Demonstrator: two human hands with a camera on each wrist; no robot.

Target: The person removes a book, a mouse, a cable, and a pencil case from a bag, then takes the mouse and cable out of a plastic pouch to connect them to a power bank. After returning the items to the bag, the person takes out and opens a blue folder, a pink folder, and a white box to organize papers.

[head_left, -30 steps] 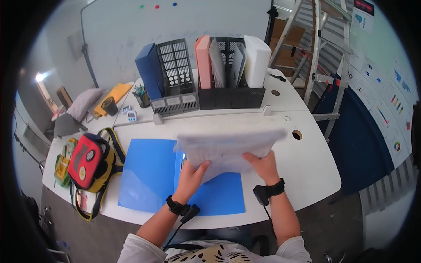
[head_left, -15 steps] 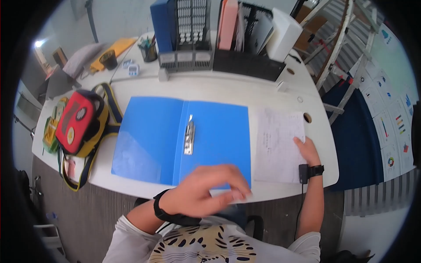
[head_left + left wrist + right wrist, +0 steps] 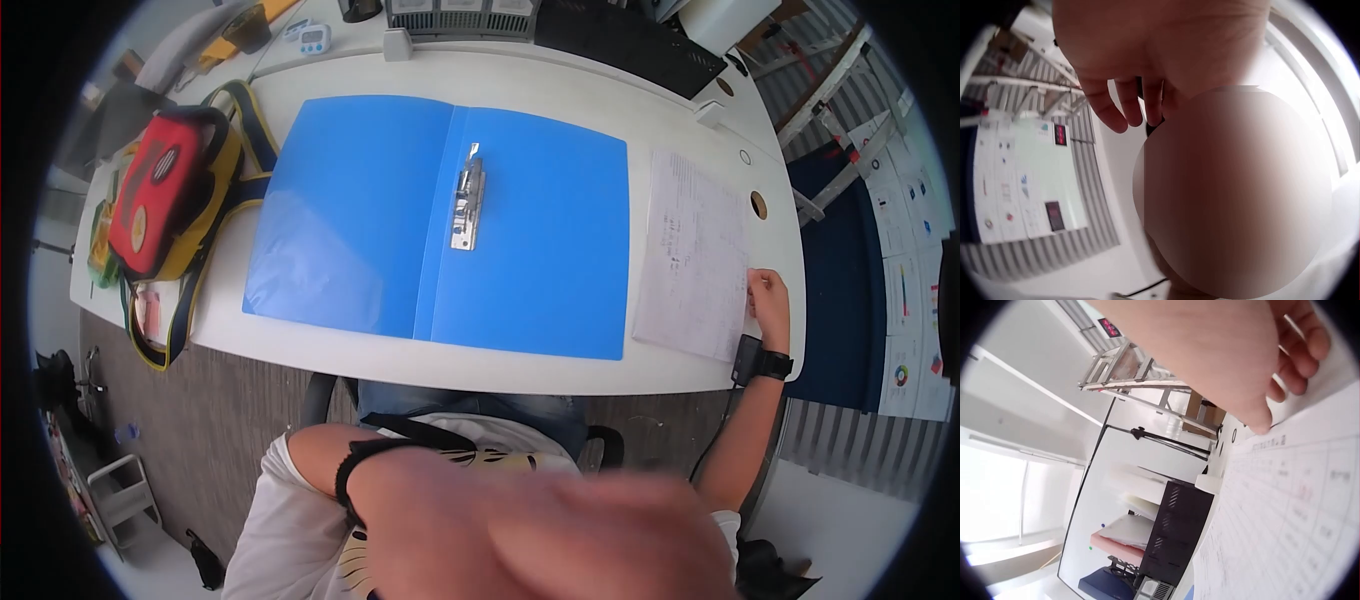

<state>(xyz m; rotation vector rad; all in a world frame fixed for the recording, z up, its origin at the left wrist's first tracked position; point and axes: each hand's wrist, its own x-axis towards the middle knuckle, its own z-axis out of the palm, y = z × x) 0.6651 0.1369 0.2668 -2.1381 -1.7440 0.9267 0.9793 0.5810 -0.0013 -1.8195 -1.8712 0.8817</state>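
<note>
A blue folder (image 3: 530, 280) lies spread flat on the table, its metal clip (image 3: 467, 200) bare along the spine. Right of it is a stack of printed sheets (image 3: 695, 255). My right hand (image 3: 769, 302) rests at the sheets' right edge, fingers loosely bent; in the right wrist view its thumb (image 3: 1260, 419) lies at the paper's border. Blurred and close to the head camera, my left hand (image 3: 540, 530) is raised in front of my body. Its fingers (image 3: 1127, 103) hang relaxed with nothing in them in the left wrist view.
A red and yellow bag (image 3: 170, 195) with loose straps sits at the table's left. Behind the folder stand black file racks (image 3: 625, 45) and a small timer (image 3: 315, 39). A stepladder (image 3: 835, 100) stands off the right side. The white table (image 3: 480, 370) ends close before my lap.
Both hands held the sheets above the folder; the sheets now lie on its right. My left hand has let go and risen toward my head. The view has tipped downward.
</note>
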